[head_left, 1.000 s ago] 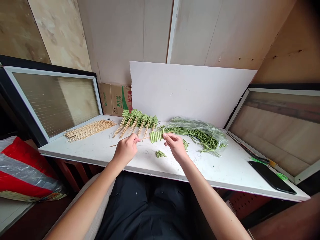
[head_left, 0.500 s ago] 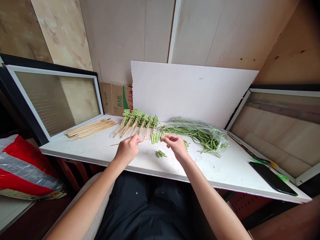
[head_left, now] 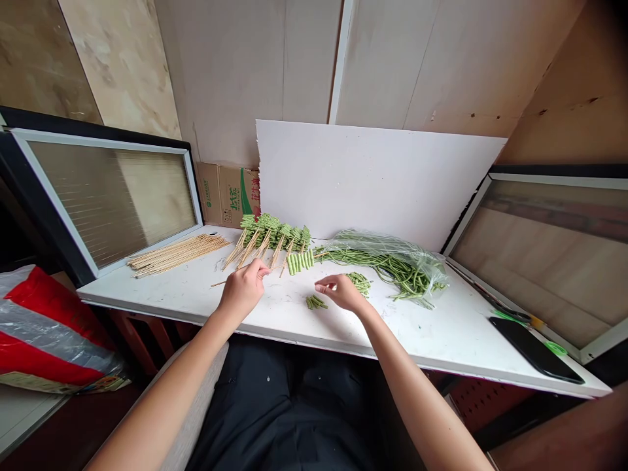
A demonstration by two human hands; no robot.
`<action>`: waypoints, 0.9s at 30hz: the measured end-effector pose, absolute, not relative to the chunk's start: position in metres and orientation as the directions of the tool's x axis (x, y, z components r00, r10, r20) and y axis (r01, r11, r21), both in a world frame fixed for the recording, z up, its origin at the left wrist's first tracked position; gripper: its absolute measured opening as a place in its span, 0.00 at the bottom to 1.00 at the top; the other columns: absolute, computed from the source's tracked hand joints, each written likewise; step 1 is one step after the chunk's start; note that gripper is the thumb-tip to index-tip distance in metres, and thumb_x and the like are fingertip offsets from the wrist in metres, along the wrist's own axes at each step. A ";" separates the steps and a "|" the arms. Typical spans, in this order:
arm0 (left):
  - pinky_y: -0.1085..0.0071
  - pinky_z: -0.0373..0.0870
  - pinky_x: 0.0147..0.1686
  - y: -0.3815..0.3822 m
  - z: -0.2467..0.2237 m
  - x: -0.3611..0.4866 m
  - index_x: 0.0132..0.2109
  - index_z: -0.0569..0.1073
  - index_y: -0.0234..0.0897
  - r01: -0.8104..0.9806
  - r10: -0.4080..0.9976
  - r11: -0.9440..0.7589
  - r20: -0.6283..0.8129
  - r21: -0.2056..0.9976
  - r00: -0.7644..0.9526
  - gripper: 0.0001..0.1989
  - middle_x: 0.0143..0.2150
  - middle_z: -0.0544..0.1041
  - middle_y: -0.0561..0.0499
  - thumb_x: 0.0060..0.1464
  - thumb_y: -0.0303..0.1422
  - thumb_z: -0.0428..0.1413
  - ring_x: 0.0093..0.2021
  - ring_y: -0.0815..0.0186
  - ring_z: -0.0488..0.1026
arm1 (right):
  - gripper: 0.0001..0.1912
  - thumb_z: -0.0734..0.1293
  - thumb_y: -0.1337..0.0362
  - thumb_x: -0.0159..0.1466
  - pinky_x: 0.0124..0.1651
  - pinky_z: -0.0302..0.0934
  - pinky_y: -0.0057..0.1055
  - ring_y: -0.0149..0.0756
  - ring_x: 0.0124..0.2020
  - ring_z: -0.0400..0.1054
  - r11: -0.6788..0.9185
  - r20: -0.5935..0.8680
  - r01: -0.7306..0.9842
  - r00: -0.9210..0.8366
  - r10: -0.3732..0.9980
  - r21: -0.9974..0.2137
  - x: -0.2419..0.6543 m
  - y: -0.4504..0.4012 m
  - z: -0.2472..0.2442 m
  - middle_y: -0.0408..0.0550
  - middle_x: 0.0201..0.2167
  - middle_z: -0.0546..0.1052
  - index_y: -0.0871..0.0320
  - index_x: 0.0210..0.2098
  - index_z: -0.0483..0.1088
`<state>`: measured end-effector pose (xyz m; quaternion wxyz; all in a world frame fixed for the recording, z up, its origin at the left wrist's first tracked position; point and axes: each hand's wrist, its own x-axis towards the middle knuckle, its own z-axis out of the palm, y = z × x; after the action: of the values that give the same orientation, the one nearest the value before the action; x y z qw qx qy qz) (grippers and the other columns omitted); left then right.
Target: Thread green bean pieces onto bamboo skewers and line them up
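Note:
My left hand [head_left: 244,288] is closed in a pinch on a bamboo skewer, whose tail sticks out to the left of the fist. Cut green bean pieces [head_left: 300,262] sit side by side on its right part, and the bare tip points right. My right hand [head_left: 340,290] is off the skewer, fingers stretched to the left and apparently empty. Just below its fingertips lies a small group of loose bean pieces [head_left: 316,302]. Another pile of cut pieces [head_left: 360,283] is behind this hand, partly hidden by it.
Filled bean skewers [head_left: 277,233] are stacked at the back. Bare bamboo skewers [head_left: 176,254] lie at the left. Whole long beans [head_left: 407,275] spill from a clear plastic bag [head_left: 387,243]. A black phone [head_left: 534,350] and scissors [head_left: 505,306] lie near the right edge.
My right hand has let go of the bean pieces on the skewer and moved down toward the loose ones. The left hand has shifted slightly left with the skewer.

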<state>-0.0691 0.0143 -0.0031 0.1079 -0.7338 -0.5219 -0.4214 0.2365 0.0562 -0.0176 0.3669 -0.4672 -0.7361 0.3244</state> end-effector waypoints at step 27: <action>0.69 0.73 0.34 0.009 0.001 -0.064 0.40 0.73 0.41 0.844 0.654 -0.462 0.748 0.273 0.116 0.08 0.36 0.84 0.49 0.66 0.26 0.50 0.36 0.59 0.83 | 0.23 0.79 0.43 0.57 0.47 0.70 0.35 0.44 0.50 0.76 0.194 0.233 -0.202 -0.191 0.954 -0.960 0.250 0.058 0.004 0.52 0.48 0.83 0.53 0.42 0.81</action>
<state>-0.0636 0.0087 0.0011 0.1102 -0.7390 -0.5066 -0.4303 0.2505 0.0578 0.0045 0.5383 -0.3389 -0.5544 0.5367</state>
